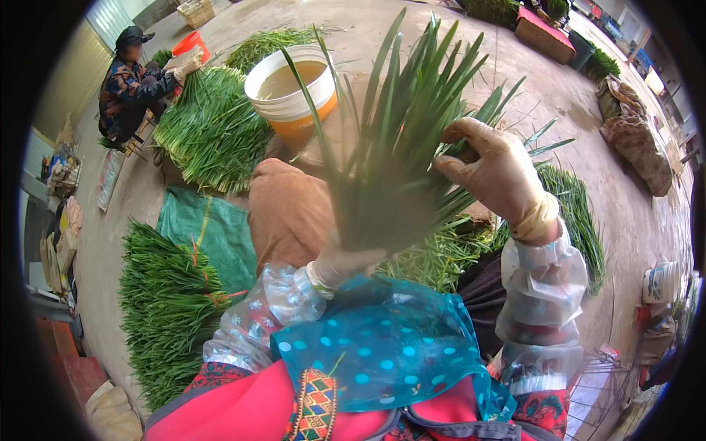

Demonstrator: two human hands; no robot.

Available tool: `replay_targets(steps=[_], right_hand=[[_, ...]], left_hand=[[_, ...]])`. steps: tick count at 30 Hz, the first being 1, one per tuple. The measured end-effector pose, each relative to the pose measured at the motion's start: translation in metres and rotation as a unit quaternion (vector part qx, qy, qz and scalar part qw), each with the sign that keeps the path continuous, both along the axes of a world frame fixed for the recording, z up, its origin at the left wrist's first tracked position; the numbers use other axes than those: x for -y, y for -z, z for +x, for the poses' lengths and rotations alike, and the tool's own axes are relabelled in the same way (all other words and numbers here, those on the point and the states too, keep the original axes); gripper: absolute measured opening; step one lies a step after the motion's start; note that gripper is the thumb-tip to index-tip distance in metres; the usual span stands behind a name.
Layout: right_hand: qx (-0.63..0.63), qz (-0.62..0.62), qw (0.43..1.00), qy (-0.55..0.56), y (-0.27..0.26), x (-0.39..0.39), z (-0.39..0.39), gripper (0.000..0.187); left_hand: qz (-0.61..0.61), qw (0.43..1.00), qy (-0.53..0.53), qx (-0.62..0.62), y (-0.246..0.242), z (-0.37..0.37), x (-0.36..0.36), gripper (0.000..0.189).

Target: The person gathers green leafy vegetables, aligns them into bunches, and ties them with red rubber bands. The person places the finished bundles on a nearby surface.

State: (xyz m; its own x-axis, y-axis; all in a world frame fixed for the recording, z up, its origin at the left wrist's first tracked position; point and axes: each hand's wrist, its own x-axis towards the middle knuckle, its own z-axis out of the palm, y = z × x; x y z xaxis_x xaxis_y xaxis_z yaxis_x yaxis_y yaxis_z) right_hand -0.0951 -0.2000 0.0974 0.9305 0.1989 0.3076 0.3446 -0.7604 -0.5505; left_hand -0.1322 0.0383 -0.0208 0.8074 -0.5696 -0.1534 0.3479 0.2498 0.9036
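Note:
My left hand (345,264), in a pale glove, is shut around the lower end of a bunch of long flat green leaves (411,110), likely garlic chives. The leaves fan upward, and the base is blurred. At the bunch's right side, my gloved right hand (496,173) has thumb and forefinger curled by the outer leaves; whether it grips any cannot be told. Loose leaves and trimmings (436,259) lie below the bunch, partly hidden by it. A blue dotted plastic apron (375,353) covers my lap.
A white and orange bucket (289,88) of cloudy water stands ahead. Left of it is a large chive pile (215,132), where a person (129,88) handles greens. Tied bundles (171,308) lie beside a green woven sack (215,231). More chives (571,215) lie at right.

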Motion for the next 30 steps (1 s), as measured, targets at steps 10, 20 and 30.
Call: replay_targets(steps=[10,20,30], right_hand=[[-0.248,0.306,0.918,0.056,0.002,-0.015,-0.001,0.030],[-0.233,0.394,0.886,0.074,0.020,-0.017,-0.001,0.024],[-0.240,0.389,0.885,0.092,0.014,-0.019,-0.003,0.026]], left_hand=[[0.032,0.999,-0.013,0.002,-0.001,-0.002,0.002,0.033],[0.002,1.000,-0.023,-0.004,0.005,0.000,0.003,0.032],[0.025,0.999,-0.038,0.011,0.001,-0.002,0.005,0.027]])
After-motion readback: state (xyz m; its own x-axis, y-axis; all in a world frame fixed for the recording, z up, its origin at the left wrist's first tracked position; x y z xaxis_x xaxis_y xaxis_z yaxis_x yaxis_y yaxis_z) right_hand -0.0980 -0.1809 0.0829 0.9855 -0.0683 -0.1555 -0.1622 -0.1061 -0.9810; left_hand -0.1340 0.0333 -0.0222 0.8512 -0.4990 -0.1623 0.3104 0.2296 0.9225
